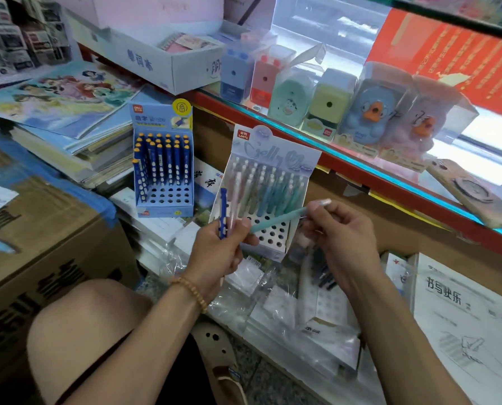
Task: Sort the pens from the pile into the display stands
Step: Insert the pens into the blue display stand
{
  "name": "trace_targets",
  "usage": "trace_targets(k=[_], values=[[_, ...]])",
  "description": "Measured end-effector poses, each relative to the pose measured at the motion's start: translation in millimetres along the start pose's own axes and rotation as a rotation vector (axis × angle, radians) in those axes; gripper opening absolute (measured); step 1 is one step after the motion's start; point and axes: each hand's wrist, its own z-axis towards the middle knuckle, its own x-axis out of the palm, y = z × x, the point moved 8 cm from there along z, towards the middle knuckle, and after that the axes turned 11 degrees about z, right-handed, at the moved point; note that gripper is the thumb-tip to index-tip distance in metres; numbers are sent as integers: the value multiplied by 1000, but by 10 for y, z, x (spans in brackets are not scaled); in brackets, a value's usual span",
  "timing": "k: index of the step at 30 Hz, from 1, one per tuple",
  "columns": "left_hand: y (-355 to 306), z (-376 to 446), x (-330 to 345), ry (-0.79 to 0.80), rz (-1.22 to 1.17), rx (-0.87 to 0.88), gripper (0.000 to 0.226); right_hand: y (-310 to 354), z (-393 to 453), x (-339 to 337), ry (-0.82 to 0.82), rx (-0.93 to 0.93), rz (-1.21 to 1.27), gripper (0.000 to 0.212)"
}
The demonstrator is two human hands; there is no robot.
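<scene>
- Meanwhile, a pale lilac cardboard pen stand printed "Jelly" (268,197) leans against the shop counter, its back rows filled with pastel pink, teal and blue pens and most front holes open; by this look the sorting is well along but unfinished.
- Left of it, a blue cardboard stand (163,168) holds dark blue pens with yellow tips in its back rows and left column; several front holes wait.
- Below the hands, a small pile of dark and white pens (317,276) lies among clear plastic wrappers, unsorted.
- At centre, the left hand (217,249) grips a dark blue white-dotted pen (223,213) and a pale pink pen (233,209) upright.
- Opposite, the right hand (336,229) pinches the top end of a slim teal pen (279,220), held slantwise just before the lilac stand's open holes, likely its destination.
</scene>
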Motion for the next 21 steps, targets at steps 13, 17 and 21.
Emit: trace_targets(k=[13, 17, 21], values=[[145, -7, -121, 54, -76, -117, 27, 278, 604, 111, 28, -381, -858, 11], [128, -16, -126, 74, -37, -81, 26, 276, 654, 133, 31, -354, -920, 16], [107, -2, -122, 81, -43, -43, 21, 296, 630, 120, 39, -346, -941, 15]])
